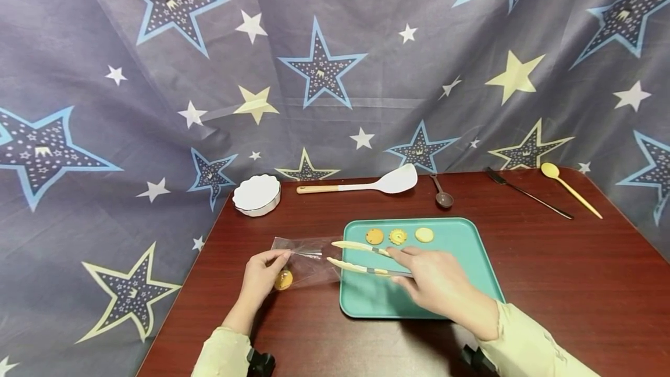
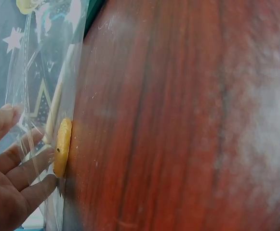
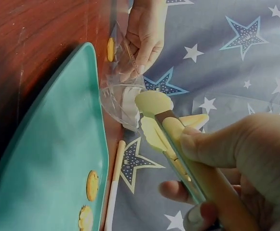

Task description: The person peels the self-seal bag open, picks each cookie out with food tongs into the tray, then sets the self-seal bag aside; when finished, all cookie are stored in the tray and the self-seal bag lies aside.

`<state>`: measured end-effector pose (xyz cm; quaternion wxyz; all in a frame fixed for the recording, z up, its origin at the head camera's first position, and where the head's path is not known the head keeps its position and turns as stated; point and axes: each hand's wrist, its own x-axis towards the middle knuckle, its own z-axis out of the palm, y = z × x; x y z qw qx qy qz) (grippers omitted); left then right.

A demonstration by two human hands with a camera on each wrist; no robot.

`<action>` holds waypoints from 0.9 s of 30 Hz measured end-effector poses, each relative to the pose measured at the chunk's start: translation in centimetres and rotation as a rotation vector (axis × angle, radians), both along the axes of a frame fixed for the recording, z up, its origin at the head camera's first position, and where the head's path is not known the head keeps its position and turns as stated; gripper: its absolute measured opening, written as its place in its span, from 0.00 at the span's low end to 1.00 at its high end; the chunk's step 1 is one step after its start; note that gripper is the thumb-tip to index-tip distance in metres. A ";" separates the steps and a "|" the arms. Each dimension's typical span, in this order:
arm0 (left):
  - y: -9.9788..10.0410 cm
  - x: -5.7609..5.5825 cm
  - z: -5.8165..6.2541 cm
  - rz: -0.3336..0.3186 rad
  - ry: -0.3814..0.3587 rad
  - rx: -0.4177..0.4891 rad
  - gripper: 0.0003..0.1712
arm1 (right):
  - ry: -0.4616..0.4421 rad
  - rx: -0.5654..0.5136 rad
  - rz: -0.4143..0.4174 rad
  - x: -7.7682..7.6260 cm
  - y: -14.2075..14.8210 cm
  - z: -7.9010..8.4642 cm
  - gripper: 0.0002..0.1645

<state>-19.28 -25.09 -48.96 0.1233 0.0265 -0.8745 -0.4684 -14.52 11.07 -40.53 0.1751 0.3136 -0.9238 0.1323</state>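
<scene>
My left hand (image 1: 260, 277) pinches the upper edge of a clear plastic bag (image 1: 313, 269) between thumb and forefinger. A round golden cookie (image 2: 63, 148) lies in the bag's left end, close to the fingertips. My right hand (image 1: 442, 285) grips a pair of tongs (image 1: 352, 266) with pale yellow tips. The tong arms are spread apart with nothing between them, and their tips overlap the bag's right end in the head view. Below them is a teal tray (image 1: 374, 302), bearing a round cookie (image 1: 374, 236), a flower-shaped cookie (image 1: 398, 237) and a pale oval cookie (image 1: 424, 234) along its far side.
Along the table's back edge lie white fluted dishes (image 1: 256, 195), a white spatula (image 1: 398, 180), a brown measuring spoon (image 1: 444, 199), a dark long-handled utensil (image 1: 528, 194) and a yellow spoon (image 1: 551, 171). A star-patterned cloth (image 1: 366, 34) hangs behind.
</scene>
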 end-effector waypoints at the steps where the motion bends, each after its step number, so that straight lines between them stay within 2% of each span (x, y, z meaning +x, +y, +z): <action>1: 0.0 0.0 0.0 0.000 0.001 0.002 0.07 | 0.001 0.001 0.004 0.0 0.0 0.0 0.28; 13: -0.1 0.2 0.0 -0.002 -0.018 0.006 0.07 | -0.023 0.028 0.031 -0.9 -0.7 -1.4 0.24; 27: 0.2 0.2 0.3 -0.004 -0.011 0.021 0.07 | -0.196 0.022 0.144 -2.8 -3.3 -3.2 0.24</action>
